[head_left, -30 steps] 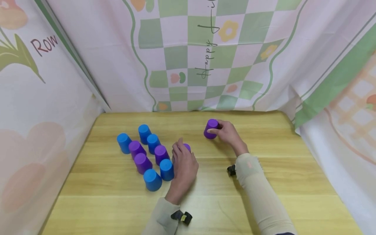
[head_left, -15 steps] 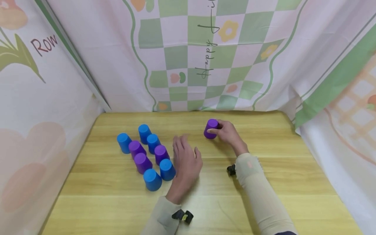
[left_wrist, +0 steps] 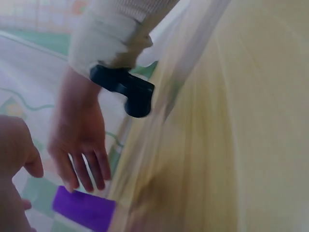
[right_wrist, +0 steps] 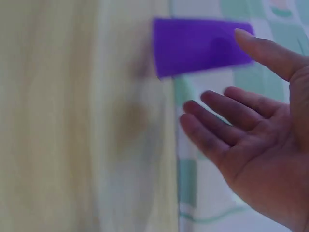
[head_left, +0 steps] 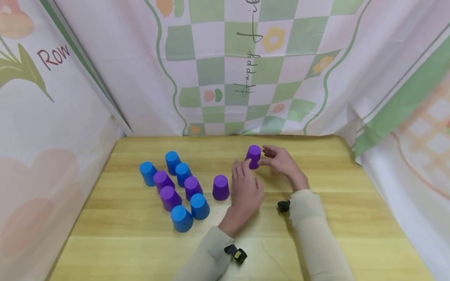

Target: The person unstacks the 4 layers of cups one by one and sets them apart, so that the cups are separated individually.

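A purple cup (head_left: 254, 153) stands upside down near the back of the table. To its right is my right hand (head_left: 284, 166), fingers spread and thumb toward the cup. In the right wrist view, the thumb tip overlaps that purple cup (right_wrist: 195, 47) while the other fingers stay apart from it. My left hand (head_left: 247, 191) reaches toward the same cup from the front, fingertips overlapping its lower left side. Another upside-down purple cup (head_left: 220, 188) stands just left of my left hand.
Several upside-down blue cups, one a front blue cup (head_left: 181, 219), and purple cups, one a left purple cup (head_left: 170, 198), form a close cluster on the left. A printed curtain (head_left: 242, 97) hangs behind the wooden table (head_left: 116, 249).
My left hand has let go of the nearer purple cup and moved right to the back one. My right hand has loosened from the back cup and drawn slightly right.
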The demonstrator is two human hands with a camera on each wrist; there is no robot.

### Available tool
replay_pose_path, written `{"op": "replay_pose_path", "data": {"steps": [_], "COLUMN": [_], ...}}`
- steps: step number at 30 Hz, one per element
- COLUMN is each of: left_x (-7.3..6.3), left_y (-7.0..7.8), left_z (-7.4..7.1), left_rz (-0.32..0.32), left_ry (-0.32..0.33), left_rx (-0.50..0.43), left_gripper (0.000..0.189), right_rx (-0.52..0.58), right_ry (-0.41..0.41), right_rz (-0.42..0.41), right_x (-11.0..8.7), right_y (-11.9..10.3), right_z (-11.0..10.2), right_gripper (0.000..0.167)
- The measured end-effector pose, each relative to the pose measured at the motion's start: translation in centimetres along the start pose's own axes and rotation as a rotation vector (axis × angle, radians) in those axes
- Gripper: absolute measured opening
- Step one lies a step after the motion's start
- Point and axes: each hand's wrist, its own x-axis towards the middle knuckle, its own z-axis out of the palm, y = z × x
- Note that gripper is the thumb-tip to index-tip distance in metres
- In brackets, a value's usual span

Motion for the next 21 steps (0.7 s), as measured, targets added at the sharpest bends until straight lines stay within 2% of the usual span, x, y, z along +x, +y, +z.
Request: {"op": "replay_pose_path", "data": {"steps": [3,5,8,11,15,21], "left_x": [1.2,2.1,3.4,4.7,5.9,7.1], "left_y": [0.3,0.3,-0.2,-1.0,-1.9,-2.3], "left_z": [2.1,3.3,5.0,6.2,6.9,7.2], "left_rz": [-0.046,-0.074,-0.110,-0.168,-0.232,-0.216], "left_ry": [0.014,0.051,0.127,0.163,0.153,0.133], "left_rx": [0.029,0.037,0.029,0.012,-0.039,-0.127], "left_gripper": [0.066,0.069,0.073,0.076,0.078,0.075], "right_rx": [-0.018,-0.012,0.004,0.021,0.008,0.025], "right_ry": [0.027,0.060,0.105,0.124,0.132,0.133], "right_rz": [0.040,0.059,0.074,0.082,0.084,0.077], "right_x": [-1.1,-1.8,-2.6,-3.0,-3.0,-2.9], "right_y": [0.8,1.4,2.2,2.5,2.3,1.3], "right_z": [-1.8,-2.5,-3.0,-3.3,-3.5,-4.2], "right_gripper": [0.079,0.075,0.071,0.069,0.067,0.063]}}
